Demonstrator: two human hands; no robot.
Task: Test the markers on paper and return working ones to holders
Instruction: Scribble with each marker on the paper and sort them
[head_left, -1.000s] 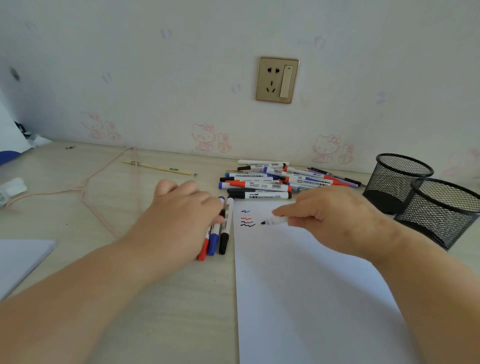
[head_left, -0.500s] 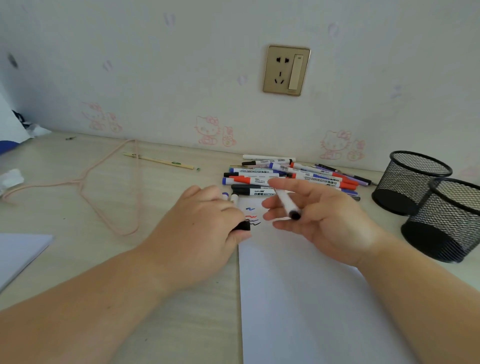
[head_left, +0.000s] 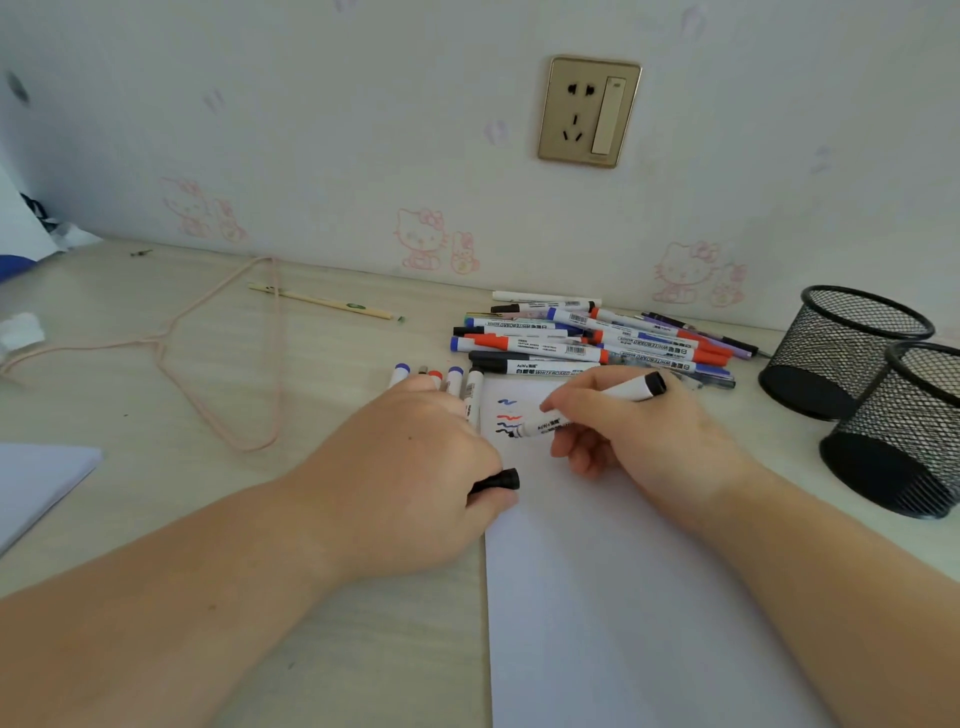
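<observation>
My right hand (head_left: 639, 431) grips an uncapped black whiteboard marker (head_left: 631, 388), its tip down on the white paper (head_left: 623, 597) beside blue, red and dark squiggles (head_left: 506, 415). My left hand (head_left: 415, 467) rests at the paper's left edge and pinches a black cap (head_left: 501, 480); it partly covers several markers (head_left: 452, 379) lying side by side. A pile of capped markers (head_left: 582, 343) lies beyond the paper, near the wall. Two black mesh holders (head_left: 852, 348) (head_left: 904, 426) stand at the right.
A pink clothes hanger (head_left: 218, 364) and a thin wooden stick (head_left: 322, 301) lie at the left of the desk. A white pad corner (head_left: 36, 483) shows at the left edge. A wall socket (head_left: 589, 111) is above the pile.
My right hand turned the marker from raised, end toward me, to tip down on the paper by the squiggles. My left hand shifted slightly, still holding the black cap.
</observation>
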